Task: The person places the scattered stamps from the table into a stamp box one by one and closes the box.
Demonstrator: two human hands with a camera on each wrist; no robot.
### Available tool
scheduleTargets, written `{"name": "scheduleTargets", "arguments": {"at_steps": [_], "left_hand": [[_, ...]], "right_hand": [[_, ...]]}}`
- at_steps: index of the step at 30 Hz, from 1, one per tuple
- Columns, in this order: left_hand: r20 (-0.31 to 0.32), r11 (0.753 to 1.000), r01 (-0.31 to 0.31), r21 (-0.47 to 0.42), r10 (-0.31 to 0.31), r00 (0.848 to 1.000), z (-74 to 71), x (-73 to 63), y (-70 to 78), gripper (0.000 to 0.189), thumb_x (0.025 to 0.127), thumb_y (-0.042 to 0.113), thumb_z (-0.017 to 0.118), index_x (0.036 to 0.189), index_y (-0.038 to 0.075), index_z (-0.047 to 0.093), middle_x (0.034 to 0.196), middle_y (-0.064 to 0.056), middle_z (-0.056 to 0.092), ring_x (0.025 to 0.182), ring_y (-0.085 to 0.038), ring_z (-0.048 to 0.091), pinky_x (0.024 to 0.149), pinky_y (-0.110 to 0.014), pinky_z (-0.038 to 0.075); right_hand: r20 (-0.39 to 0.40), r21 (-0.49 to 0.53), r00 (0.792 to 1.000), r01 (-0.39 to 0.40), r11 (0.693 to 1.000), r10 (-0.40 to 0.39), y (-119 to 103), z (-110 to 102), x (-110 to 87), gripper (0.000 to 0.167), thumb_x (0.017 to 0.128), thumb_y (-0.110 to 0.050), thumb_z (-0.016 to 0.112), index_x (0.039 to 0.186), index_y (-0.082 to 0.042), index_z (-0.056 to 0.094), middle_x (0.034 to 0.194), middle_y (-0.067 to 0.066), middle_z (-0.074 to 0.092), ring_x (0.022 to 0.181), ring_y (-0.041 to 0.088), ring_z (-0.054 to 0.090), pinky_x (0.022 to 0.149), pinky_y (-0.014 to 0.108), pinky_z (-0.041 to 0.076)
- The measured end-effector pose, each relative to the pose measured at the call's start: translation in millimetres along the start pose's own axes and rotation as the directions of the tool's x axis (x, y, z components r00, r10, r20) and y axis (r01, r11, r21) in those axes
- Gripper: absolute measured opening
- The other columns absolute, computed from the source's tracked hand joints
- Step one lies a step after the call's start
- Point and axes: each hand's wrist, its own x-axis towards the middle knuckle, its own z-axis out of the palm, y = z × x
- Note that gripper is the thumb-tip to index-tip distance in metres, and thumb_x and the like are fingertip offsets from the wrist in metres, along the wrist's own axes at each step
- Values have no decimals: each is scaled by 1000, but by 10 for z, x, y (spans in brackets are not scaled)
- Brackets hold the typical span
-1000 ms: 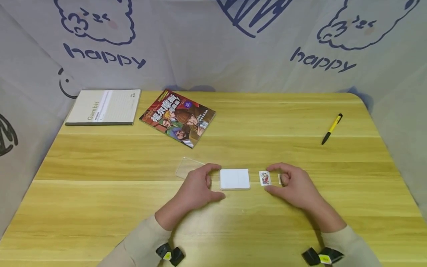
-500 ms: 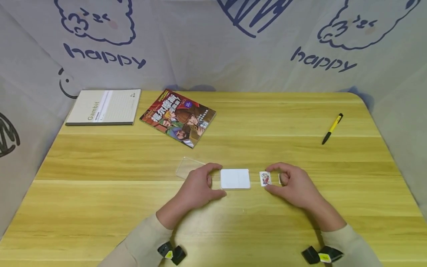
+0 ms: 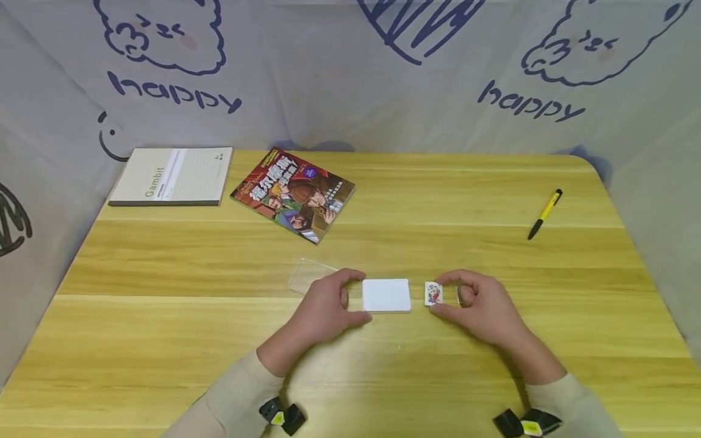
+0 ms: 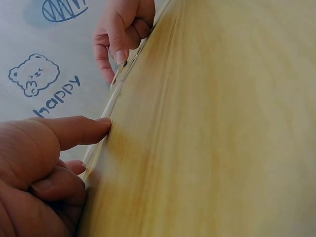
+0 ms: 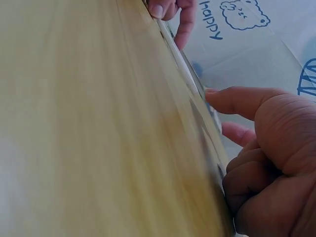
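Pale cloth [image 3: 339,79] behind, blue animal doodles and "happy" on it; wood-grain bench [image 3: 350,383] in front. Left hand [image 3: 325,310]: thumb and index spread, pinching the near and far corners at the left end of a white box [image 3: 386,295], which lies flat on the bench between the hands. Right hand [image 3: 484,310]: thumb and index pinch a small picture card [image 3: 433,294], colourful figure on it, just right of the box, not touching it. Other fingers curled in on both hands. Clear cover [image 3: 308,275] lies flat beyond the left hand, partly hidden by it. Light sleeves, black wrist cameras [image 3: 282,417] strapped over the cuffs. Farther out: book [image 3: 292,194], coloured cover, lying askew; notebook [image 3: 186,176], marked "Gambit", just left of it at the back corner; yellow-and-black pen [image 3: 544,214] slanted at the right, well apart from the rest.
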Motion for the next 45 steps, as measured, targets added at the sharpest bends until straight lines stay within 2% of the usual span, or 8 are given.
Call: {"name": "scheduleTargets", "arguments": {"at_steps": [3,12,18,29,33,39,42,45], "left_hand": [[-3,1000,-9,0,9,1000,2,1,-5,66,74,13,90,131,2,60,63,2,46,52,-9,39,51,-28,37],[-7,1000,-8,22,8,1000,6,10,-11,67,74,16,90,132,3,60,64,2,48,53,-9,41,51,-28,39],[-8,1000,-5,21,5,1000,11,10,-22,67,73,16,91,132,3,60,65,1,49,53,-10,42,50,-28,38],[-11,1000,-20,19,20,1000,7,9,-21,65,74,16,90,131,3,60,64,2,49,53,-9,42,49,-27,37],[-9,999,-26,28,26,1000,8,13,-22,65,74,17,90,130,3,60,64,2,49,53,-9,42,49,-27,37],[-6,999,-21,31,22,1000,9,15,-19,65,75,17,90,131,4,60,64,2,49,53,-9,43,49,-27,37],[-5,999,-21,29,21,1000,12,15,-19,65,75,17,90,131,4,60,63,2,48,52,-9,42,49,-27,36],[-4,999,-19,28,19,1000,14,15,-19,64,75,17,90,131,4,60,62,2,48,52,-9,42,49,-27,36]], "right_hand": [[-1,39,1000,9,999,-9,-28,48,-2,41,77,-22,89,113,-13,71,51,-8,27,45,7,24,53,29,38],[-3,120,997,72,990,-72,-175,200,58,39,76,-18,90,111,-11,73,51,-7,28,45,7,25,47,26,29],[11,108,997,75,991,-76,-260,299,123,39,76,-19,90,111,-13,73,51,-7,29,46,7,25,49,27,30],[36,82,998,42,996,-45,-409,431,194,41,75,-24,90,111,-15,73,51,-8,29,46,8,24,44,24,23],[45,96,998,41,995,-45,-431,476,229,42,74,-23,91,111,-14,73,52,-8,30,48,8,29,46,24,30],[60,108,997,47,993,-54,-449,527,275,40,74,-21,91,109,-13,73,62,-6,51,65,12,57,57,27,49],[65,97,997,44,994,-51,-461,540,284,40,74,-22,91,108,-13,73,63,-4,54,68,15,60,57,29,50],[72,81,996,37,996,-43,-461,553,293,40,74,-23,91,109,-14,73,60,-2,49,66,15,59,55,29,49]]}}
